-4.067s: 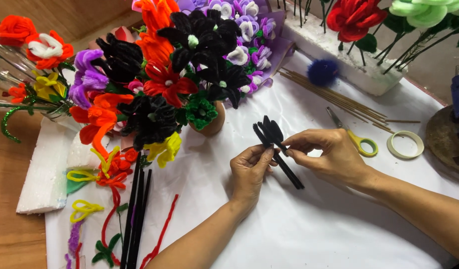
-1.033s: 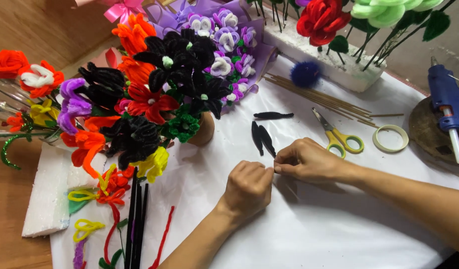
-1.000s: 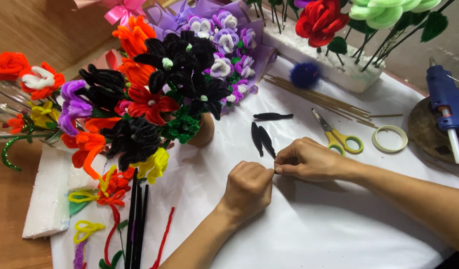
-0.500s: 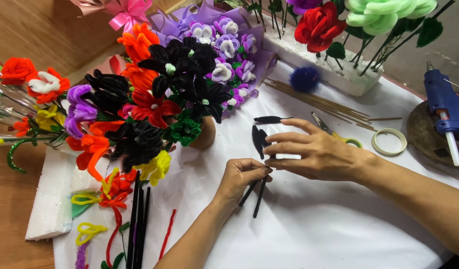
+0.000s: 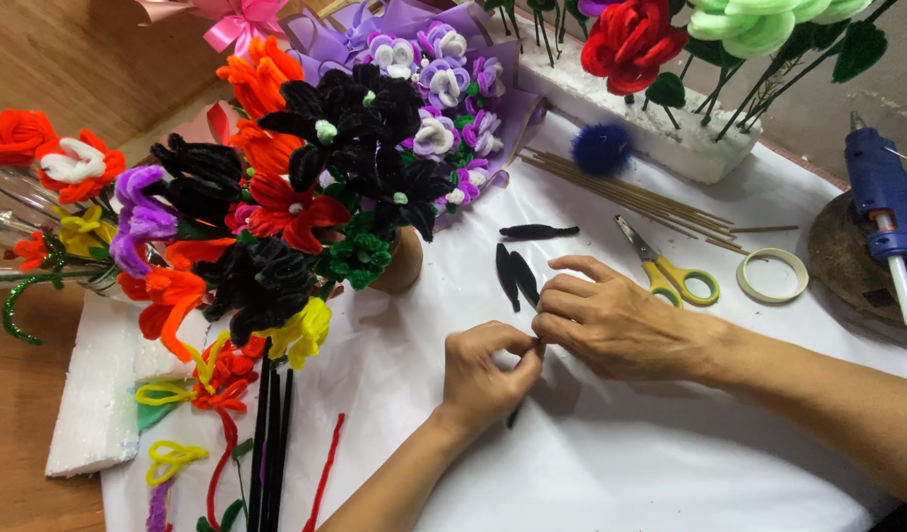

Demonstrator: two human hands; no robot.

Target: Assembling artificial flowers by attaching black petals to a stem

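My left hand (image 5: 485, 379) is closed around a black pipe cleaner (image 5: 514, 415), whose lower end pokes out below the fist. My right hand (image 5: 616, 320) meets it from the right, fingertips pinching the same black pipe cleaner at the top. Both hands rest low over the white table cover (image 5: 611, 463). Just beyond my right fingers lie two black folded petals (image 5: 515, 276) side by side, and a third black petal (image 5: 538, 232) lies crosswise farther back.
A bunch of pipe-cleaner flowers (image 5: 306, 187) in black, orange, red and purple fills the left. Yellow-handled scissors (image 5: 670, 271), a tape ring (image 5: 773, 275), thin wooden sticks (image 5: 621, 192) and a blue glue gun (image 5: 882, 207) lie at right. Black stems (image 5: 269, 443) lie lower left.
My right hand has drawn back from the black petals and dropped to meet my left hand. The two hands now pinch the black pipe cleaner together, lower on the cover.
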